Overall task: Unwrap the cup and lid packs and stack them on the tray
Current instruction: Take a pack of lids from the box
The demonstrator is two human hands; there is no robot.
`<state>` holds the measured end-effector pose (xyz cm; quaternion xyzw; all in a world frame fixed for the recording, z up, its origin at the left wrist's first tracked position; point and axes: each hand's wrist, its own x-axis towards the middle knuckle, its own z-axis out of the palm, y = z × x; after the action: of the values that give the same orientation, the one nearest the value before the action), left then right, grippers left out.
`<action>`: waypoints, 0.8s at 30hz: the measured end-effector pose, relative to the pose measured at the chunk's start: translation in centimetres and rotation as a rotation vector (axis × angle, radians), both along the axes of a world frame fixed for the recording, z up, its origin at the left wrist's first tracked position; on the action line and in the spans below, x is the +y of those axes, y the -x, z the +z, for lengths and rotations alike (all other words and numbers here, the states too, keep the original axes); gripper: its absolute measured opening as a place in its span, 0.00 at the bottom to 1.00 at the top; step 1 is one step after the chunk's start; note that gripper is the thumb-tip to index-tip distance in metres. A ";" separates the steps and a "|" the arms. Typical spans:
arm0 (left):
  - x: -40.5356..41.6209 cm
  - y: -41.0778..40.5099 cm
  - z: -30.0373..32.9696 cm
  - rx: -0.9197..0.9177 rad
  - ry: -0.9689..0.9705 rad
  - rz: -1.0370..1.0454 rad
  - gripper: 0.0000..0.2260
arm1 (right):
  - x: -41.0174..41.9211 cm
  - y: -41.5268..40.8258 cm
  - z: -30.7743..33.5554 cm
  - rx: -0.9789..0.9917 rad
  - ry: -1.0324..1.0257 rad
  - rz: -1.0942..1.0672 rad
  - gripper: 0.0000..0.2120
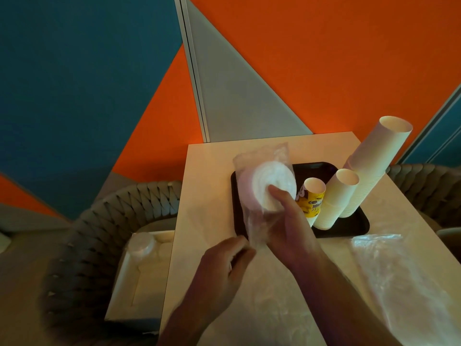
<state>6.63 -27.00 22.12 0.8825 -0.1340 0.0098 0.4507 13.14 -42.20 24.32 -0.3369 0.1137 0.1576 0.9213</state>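
Lid pack [264,188] up over tray [364,226], half out of clear wrap [252,221]. Right hand [291,226] clamped on lids, thumb on top. Left hand [224,268] pinching wrap tail. Three cup stacks [374,166] leaning on tray. Loose wrap [399,278] on surface [204,221], right. Box [139,278] on chair, left.

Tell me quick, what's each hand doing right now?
Left hand: pinches the loose end of the plastic wrap.
Right hand: holds the stack of lids inside the wrap, over the tray.
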 end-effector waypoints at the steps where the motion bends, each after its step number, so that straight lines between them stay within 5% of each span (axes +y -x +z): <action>1: 0.4 0.0 -0.4 -0.004 -0.047 -0.020 0.08 | 0.1 0.1 0.1 -0.019 0.006 0.012 0.28; 3: 1.2 -0.3 -0.4 0.015 0.001 0.025 0.07 | 0.1 0.2 0.3 -0.064 0.056 0.028 0.24; 5: 1.9 -0.8 0.7 0.062 0.247 0.225 0.05 | -0.3 0.2 0.6 -0.095 0.137 0.053 0.23; 9: 4.0 -3.4 3.9 -0.019 0.531 0.537 0.07 | -0.9 0.1 0.5 -0.149 0.319 0.141 0.30; 13: 4.4 -5.3 6.2 -0.007 0.507 0.361 0.06 | -1.0 0.2 0.6 -0.180 0.518 0.142 0.35; 17: 3.7 -5.7 5.9 0.324 0.441 0.231 0.06 | -1.4 0.4 1.2 -0.227 0.646 0.184 0.35; 24: 3.4 -5.3 5.5 0.634 0.562 0.113 0.25 | -2.5 0.5 1.9 -0.337 0.833 0.295 0.33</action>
<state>11.88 -23.57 27.57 0.6906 0.0678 -0.2013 0.6913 12.62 -44.71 26.20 -0.7112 -0.0329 0.1709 0.6811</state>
